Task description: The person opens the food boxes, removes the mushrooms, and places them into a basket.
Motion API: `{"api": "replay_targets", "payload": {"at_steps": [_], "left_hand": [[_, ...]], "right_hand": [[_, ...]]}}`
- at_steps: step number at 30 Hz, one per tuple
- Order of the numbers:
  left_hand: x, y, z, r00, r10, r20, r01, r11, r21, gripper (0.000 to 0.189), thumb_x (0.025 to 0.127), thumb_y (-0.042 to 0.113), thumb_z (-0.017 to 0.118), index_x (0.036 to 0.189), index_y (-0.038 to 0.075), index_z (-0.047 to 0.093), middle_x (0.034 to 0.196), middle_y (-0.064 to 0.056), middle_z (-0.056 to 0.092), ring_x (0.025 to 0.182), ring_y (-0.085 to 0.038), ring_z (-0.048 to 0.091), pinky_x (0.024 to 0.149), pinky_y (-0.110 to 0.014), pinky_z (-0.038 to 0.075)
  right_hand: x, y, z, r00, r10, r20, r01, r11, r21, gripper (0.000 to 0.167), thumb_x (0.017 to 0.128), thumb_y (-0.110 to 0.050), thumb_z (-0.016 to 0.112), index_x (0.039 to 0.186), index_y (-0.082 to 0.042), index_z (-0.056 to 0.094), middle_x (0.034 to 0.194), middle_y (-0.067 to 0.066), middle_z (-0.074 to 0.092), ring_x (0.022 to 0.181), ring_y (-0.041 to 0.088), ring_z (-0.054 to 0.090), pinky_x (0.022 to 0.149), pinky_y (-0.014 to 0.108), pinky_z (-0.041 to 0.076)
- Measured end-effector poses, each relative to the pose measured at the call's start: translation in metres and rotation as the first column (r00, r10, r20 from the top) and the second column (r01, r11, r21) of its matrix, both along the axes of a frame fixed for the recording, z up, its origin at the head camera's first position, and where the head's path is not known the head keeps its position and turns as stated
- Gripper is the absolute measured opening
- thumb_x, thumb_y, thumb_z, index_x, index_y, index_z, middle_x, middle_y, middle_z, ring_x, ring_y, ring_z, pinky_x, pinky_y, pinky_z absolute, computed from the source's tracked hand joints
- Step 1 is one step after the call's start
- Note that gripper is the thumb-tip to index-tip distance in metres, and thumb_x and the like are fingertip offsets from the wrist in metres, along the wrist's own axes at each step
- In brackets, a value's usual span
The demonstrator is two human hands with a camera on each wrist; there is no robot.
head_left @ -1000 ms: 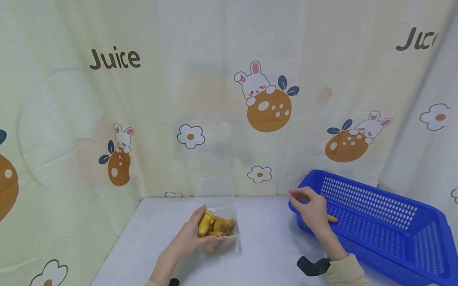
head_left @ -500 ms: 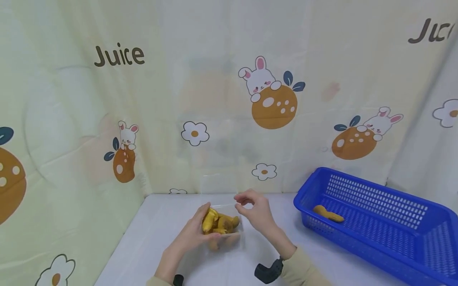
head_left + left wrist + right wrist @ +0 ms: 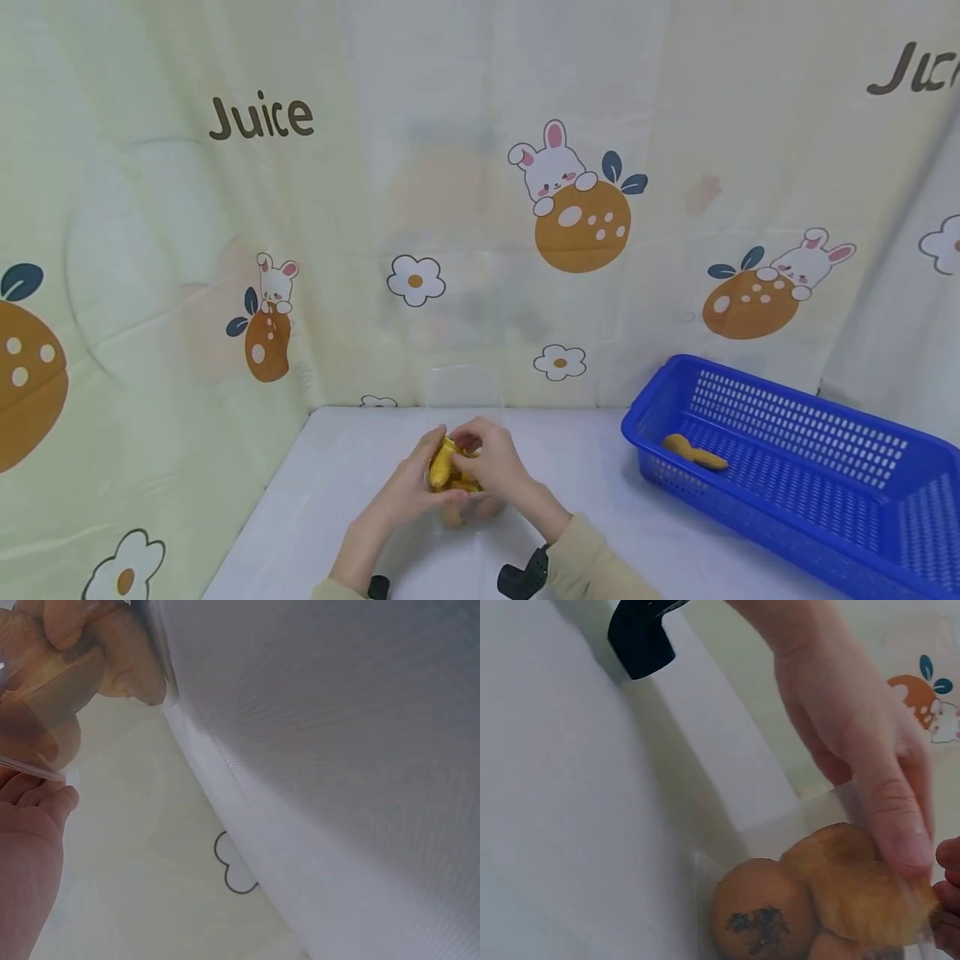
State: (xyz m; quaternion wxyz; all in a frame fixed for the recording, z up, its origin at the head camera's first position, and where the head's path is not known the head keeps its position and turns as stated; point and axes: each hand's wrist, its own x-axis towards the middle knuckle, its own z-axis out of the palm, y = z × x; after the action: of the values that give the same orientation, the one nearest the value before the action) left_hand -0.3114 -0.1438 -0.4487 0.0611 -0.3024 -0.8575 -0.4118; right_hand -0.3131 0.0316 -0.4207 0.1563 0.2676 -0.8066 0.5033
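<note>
My left hand point(image 3: 408, 483) grips a clear plastic box point(image 3: 703, 915), thumb along its near rim and fingers on the far left. Inside are several golden-brown pieces like bread; a shiny yellow one point(image 3: 441, 468) lies beside the left fingers. The clear lid point(image 3: 465, 387) stands raised at the back. My right hand point(image 3: 491, 462) reaches into the box from the right, fingers curled down. In the right wrist view its thumb lies on a light-brown bread roll point(image 3: 862, 900), beside a round bun with black specks point(image 3: 761, 911). The right fingertips are partly hidden.
A blue slotted basket point(image 3: 750, 517) stands on the right of the white table point(image 3: 315, 500), with one tan, gourd-shaped piece point(image 3: 693, 452) in its left end. A printed curtain point(image 3: 337, 208) hangs behind and at both sides. Black wrist mounts point(image 3: 523, 575) sit at the sleeves.
My right hand has moved left from the basket's left rim to the box and down among the bread pieces, uncovering the tan piece in the basket. My left hand keeps its grip.
</note>
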Motion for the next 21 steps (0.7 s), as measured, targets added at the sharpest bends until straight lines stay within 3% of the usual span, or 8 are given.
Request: {"api": "replay_targets", "payload": {"at_steps": [12, 21], "left_hand": [[0.002, -0.002, 0.002, 1.0, 0.004, 0.023, -0.004, 1.0, -0.001, 0.094, 0.076, 0.045, 0.072, 0.146, 0.006, 0.022, 0.148, -0.014, 0.025, 0.131, -0.031, 0.031, 0.103, -0.049, 0.029], [0.0, -0.002, -0.001, 1.0, -0.003, 0.027, 0.003, 1.0, -0.005, 0.095, 0.076, 0.046, 0.071, 0.146, 0.007, 0.022, 0.149, -0.014, 0.024, 0.132, -0.03, 0.029, 0.104, -0.049, 0.028]], "right_hand": [[-0.004, -0.013, 0.0, 0.997, -0.063, -0.033, 0.064, 0.997, 0.043, 0.02, 0.076, 0.006, 0.071, 0.095, 0.006, 0.064, 0.086, 0.01, 0.06, 0.077, 0.024, 0.057, 0.066, 0.029, 0.052], [-0.008, -0.02, -0.006, 0.986, -0.165, 0.019, 0.164, 0.985, 0.044, 0.017, 0.077, 0.008, 0.069, 0.092, 0.004, 0.064, 0.087, 0.009, 0.06, 0.08, 0.02, 0.058, 0.069, 0.025, 0.053]]}}
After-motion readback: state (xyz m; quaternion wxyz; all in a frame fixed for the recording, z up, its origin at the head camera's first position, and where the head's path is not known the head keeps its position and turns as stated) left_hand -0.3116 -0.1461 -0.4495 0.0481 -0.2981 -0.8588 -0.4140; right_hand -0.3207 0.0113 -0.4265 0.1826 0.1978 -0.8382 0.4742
